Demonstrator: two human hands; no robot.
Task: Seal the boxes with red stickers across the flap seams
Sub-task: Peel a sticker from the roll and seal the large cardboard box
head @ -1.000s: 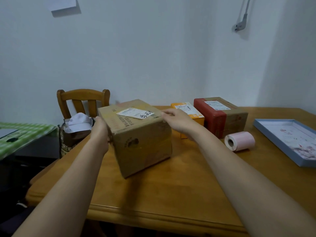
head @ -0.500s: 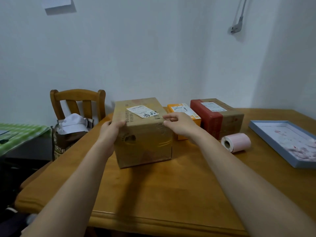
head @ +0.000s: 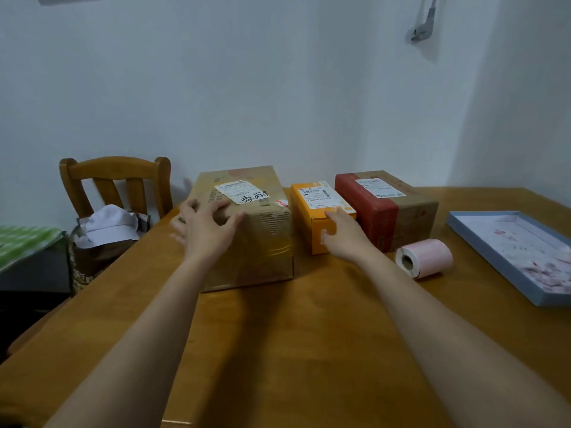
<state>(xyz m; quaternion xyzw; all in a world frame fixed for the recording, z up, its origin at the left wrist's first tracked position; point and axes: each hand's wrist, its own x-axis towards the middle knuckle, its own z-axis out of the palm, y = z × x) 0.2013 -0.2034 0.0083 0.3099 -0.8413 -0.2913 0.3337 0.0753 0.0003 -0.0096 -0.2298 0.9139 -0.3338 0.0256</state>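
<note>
So the big brown box (head: 247, 223) has been turned and slid back since a second ago: it was sitting at an angle with a corner toward the camera, now it's squared up in a row with the other two, at the left end. The left hand (head: 205, 230) was holding the box's left side and is now resting on its near top edge with fingers spread, not really gripping anything. The right hand (head: 341, 239) has come off the brown box and moved over to the orange box (head: 318, 216) just beside it, fingers fairly straight and touching its near end; I can't tell if it's actually got hold of it yet.

My guess is the brown one's done (there's a bit of red at its top right edge (head: 281, 202) that could be a sticker, too small to be sure) and the orange one is next. Further right is the red-and-brown box (head: 386, 208), right next to the orange one.

All of this is on a wooden worktop (head: 309, 335). Right of the boxes lies a pink roll (head: 425, 257) on its side, then a shallow blue tray (head: 482, 242) with pinkish scraps. Off the left edge there's a wooden chair (head: 116, 183) with a bag (head: 92, 257) in front of it, white walls behind.
</note>
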